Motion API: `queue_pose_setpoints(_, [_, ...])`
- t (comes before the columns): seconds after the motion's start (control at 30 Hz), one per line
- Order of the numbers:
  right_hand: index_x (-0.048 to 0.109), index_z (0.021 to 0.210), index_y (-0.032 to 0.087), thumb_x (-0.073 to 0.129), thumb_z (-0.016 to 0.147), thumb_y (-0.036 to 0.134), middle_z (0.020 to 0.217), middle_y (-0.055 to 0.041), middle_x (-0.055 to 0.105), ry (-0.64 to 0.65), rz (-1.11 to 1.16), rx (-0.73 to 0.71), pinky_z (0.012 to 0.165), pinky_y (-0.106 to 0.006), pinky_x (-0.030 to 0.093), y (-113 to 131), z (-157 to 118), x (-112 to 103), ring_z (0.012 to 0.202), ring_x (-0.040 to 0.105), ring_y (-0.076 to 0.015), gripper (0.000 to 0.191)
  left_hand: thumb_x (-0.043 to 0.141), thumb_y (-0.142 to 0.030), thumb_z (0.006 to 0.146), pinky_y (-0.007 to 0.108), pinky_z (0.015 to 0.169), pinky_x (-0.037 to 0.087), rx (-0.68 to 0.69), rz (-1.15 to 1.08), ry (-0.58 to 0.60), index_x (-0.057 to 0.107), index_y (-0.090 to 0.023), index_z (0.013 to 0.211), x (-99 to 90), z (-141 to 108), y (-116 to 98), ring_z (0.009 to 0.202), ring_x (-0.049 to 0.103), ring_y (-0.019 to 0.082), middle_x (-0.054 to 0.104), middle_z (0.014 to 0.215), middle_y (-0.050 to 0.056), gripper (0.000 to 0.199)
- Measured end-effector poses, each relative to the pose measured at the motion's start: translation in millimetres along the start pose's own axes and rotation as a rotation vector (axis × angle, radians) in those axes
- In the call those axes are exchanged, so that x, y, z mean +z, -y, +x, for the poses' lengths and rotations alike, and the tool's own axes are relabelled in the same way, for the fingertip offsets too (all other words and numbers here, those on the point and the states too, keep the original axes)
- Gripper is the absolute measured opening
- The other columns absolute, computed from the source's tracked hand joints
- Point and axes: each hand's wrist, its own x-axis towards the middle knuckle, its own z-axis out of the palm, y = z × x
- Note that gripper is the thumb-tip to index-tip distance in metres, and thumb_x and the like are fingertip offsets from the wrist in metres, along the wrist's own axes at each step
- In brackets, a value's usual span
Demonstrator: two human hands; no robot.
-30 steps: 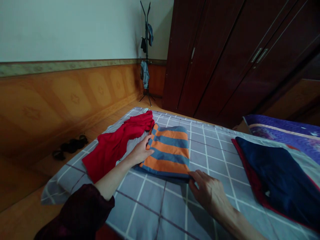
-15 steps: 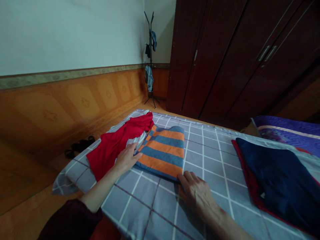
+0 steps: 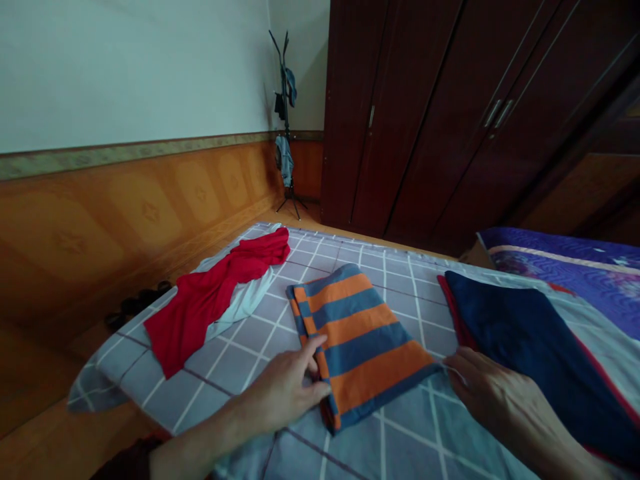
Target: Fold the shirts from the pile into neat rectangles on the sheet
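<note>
A folded garment (image 3: pixel 357 333) with orange and blue-grey stripes lies on the checked bedspread in the middle. Along its left folded edge, my left hand (image 3: pixel 293 383) grips the cloth, index finger on top and thumb at the near side. The near right corner is pinched in my right hand (image 3: pixel 500 393), which pulls it out to a point. Close beyond the right hand is a stack of folded clothes, a navy garment (image 3: pixel 520 333) over a red one (image 3: pixel 449 307).
A crumpled red garment (image 3: pixel 215 287) lies over a pale one (image 3: pixel 245 303) on the left of the bedspread (image 3: pixel 200 383). Beyond the bed stand a coat rack (image 3: pixel 287 120) and a dark wardrobe (image 3: pixel 400 120). Purple bedding (image 3: pixel 575 257) is at the right. Dark shoes (image 3: pixel 137 303) sit on the floor.
The striped garment has moved right and nearer, away from the red garment, and turned at an angle. Both hands moved right with it, and its right corner is now stretched out. The view shifted slightly.
</note>
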Motion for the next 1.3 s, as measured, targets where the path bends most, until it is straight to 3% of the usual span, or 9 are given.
queue_pose_setpoints(0.1, [0.063, 0.095, 0.023, 0.048, 0.083, 0.023, 0.087, -0.0052, 0.067, -0.001, 0.054, 0.064, 0.052, -0.024, 0.045, 14.6, -11.4, -3.0, 0.068, 0.065, -0.0169, 0.02, 0.053, -0.029, 0.081, 0.026, 0.064, 0.046, 0.02, 0.163, -0.137, 0.061, -0.024, 0.114, -30.1, 37.3, -2.9, 0.073, 0.065, 0.019, 0.071, 0.082, 0.0, 0.035])
queue_pose_setpoints(0.23, [0.059, 0.1, 0.026, 0.048, 0.085, 0.021, 0.097, -0.0045, 0.066, 0.102, 0.307, -0.078, 0.063, -0.024, 0.05, 84.8, 2.2, 0.1, 0.078, 0.064, -0.0162, 0.02, 0.054, -0.026, 0.08, 0.026, 0.068, 0.044, -0.077, 0.37, -0.423, 0.068, -0.021, 0.096, -64.3, 101.7, 19.0, 0.08, 0.065, 0.02, 0.071, 0.088, 0.004, 0.022])
queue_pose_setpoints(0.33, [0.058, 0.092, 0.025, 0.053, 0.079, 0.022, 0.088, -0.0031, 0.065, 0.131, 0.401, -0.164, 0.06, -0.029, 0.05, 128.5, 14.8, 12.9, 0.073, 0.061, -0.0185, 0.014, 0.054, -0.027, 0.08, 0.027, 0.071, 0.044, -0.101, 0.4, -0.466, 0.069, -0.02, 0.084, -65.2, 125.8, 37.5, 0.083, 0.064, 0.021, 0.071, 0.085, 0.005, 0.017])
queue_pose_setpoints(0.4, [0.058, 0.092, 0.023, 0.058, 0.075, 0.025, 0.087, -0.0033, 0.065, 0.086, 0.389, -0.193, 0.062, -0.031, 0.05, 142.2, 18.4, 25.2, 0.074, 0.059, -0.0201, 0.017, 0.055, -0.03, 0.08, 0.027, 0.072, 0.044, -0.096, 0.401, -0.464, 0.07, -0.021, 0.082, -58.2, 130.1, 46.7, 0.083, 0.063, 0.021, 0.071, 0.085, 0.005, 0.017])
queue_pose_setpoints(0.57, [0.059, 0.097, 0.021, 0.051, 0.081, 0.024, 0.081, -0.0033, 0.065, -0.107, 0.324, -0.227, 0.061, -0.029, 0.048, 143.6, 17.3, 50.4, 0.069, 0.056, -0.0189, 0.018, 0.062, -0.029, 0.076, 0.028, 0.077, 0.044, -0.062, 0.374, -0.445, 0.07, -0.021, 0.087, -45.6, 134.8, 59.4, 0.087, 0.062, 0.02, 0.068, 0.092, 0.005, 0.017])
queue_pose_setpoints(0.7, [0.06, 0.102, 0.02, 0.039, 0.087, 0.017, 0.08, -0.0046, 0.064, -0.218, 0.283, -0.273, 0.057, -0.027, 0.045, 139.3, 19.0, 55.1, 0.066, 0.055, -0.0172, 0.026, 0.062, -0.022, 0.071, 0.027, 0.073, 0.043, -0.04, 0.319, -0.436, 0.068, -0.02, 0.074, -48.5, 142.4, 65.8, 0.079, 0.06, 0.018, 0.067, 0.081, 0.002, 0.007])
queue_pose_setpoints(0.93, [0.063, 0.092, 0.022, 0.038, 0.087, 0.007, 0.076, -0.0015, 0.064, -0.309, 0.291, -0.269, 0.061, -0.024, 0.044, 136.3, 24.4, 53.1, 0.065, 0.056, -0.0137, 0.029, 0.053, -0.024, 0.072, 0.023, 0.061, 0.045, 0.0, 0.095, -0.436, 0.062, -0.017, 0.071, -60.6, 147.4, 82.2, 0.067, 0.06, 0.015, 0.065, 0.069, -0.001, 0.011])
queue_pose_setpoints(1.03, [0.063, 0.092, 0.024, 0.042, 0.089, 0.011, 0.082, -0.0017, 0.065, -0.358, 0.293, -0.265, 0.069, -0.025, 0.046, 136.0, 22.2, 58.6, 0.075, 0.059, -0.0148, 0.025, 0.052, -0.026, 0.07, 0.022, 0.057, 0.044, 0.003, 0.033, -0.452, 0.061, -0.016, 0.069, -63.3, 149.2, 88.4, 0.063, 0.06, 0.015, 0.064, 0.066, 0.0, 0.013])
queue_pose_setpoints(1.3, [0.063, 0.095, 0.025, 0.048, 0.089, 0.017, 0.089, -0.0016, 0.066, -0.345, 0.294, -0.253, 0.075, -0.027, 0.046, 135.4, 16.6, 71.0, 0.085, 0.06, -0.0148, 0.018, 0.057, -0.037, 0.071, 0.023, 0.057, 0.042, 0.018, 0.053, -0.383, 0.066, -0.017, 0.072, -62.5, 146.5, 87.4, 0.065, 0.06, 0.016, 0.067, 0.068, 0.001, 0.022])
